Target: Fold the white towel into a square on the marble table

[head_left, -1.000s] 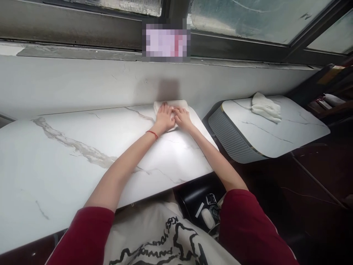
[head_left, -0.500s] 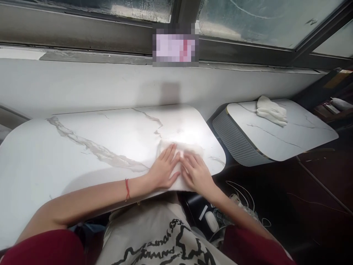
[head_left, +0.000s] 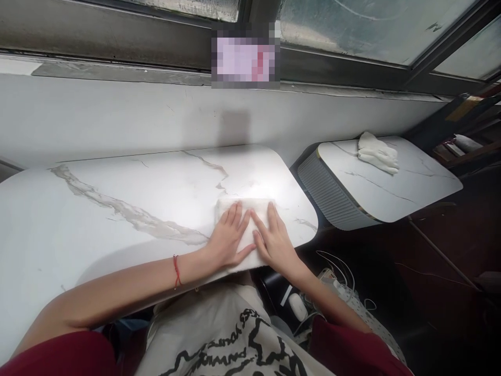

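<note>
A white cloth [head_left: 256, 204] lies flat and folded near the front right of the white marble-patterned tabletop [head_left: 97, 219]. My left hand [head_left: 229, 235] rests palm down on its left part, fingers stretched and thumb spread toward the right. On the cloth's right part lies my right hand [head_left: 274, 237], its fingers spread. Both hands press on the cloth from above without gripping it, and their fingertips nearly meet. A red string bracelet [head_left: 177, 270] circles my left wrist.
A second marble-topped cabinet [head_left: 415, 188] with ribbed sides stands to the right, bearing a crumpled white cloth [head_left: 378, 152]. Cables and a white rounded object [head_left: 298, 307] lie below the table's edge. Behind runs a white wall [head_left: 136, 115] under windows [head_left: 352, 31].
My right hand's fingers have spread and straightened on the cloth, which now looks flatter and squarer. The whole view has shifted slightly.
</note>
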`<action>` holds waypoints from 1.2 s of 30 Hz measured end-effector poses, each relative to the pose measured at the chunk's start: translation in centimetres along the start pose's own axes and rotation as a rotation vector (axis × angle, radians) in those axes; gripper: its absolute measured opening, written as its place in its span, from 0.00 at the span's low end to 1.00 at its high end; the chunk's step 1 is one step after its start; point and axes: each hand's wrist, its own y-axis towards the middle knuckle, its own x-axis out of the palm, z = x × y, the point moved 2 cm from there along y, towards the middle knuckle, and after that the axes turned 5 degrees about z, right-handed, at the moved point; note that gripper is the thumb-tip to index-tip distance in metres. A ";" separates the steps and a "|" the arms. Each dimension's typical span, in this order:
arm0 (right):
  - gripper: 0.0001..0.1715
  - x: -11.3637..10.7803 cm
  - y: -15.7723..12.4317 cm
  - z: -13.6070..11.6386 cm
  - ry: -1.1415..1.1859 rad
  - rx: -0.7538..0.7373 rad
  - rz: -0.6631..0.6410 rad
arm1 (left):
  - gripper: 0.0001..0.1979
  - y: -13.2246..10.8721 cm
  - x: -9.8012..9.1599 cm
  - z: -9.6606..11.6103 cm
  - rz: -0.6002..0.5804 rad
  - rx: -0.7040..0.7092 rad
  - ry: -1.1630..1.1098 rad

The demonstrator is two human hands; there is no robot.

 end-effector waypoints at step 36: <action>0.35 14.5 24.5 -0.3 -0.031 -0.157 -0.080 | 0.33 6.3 -1.1 -21.0 0.210 -0.397 0.071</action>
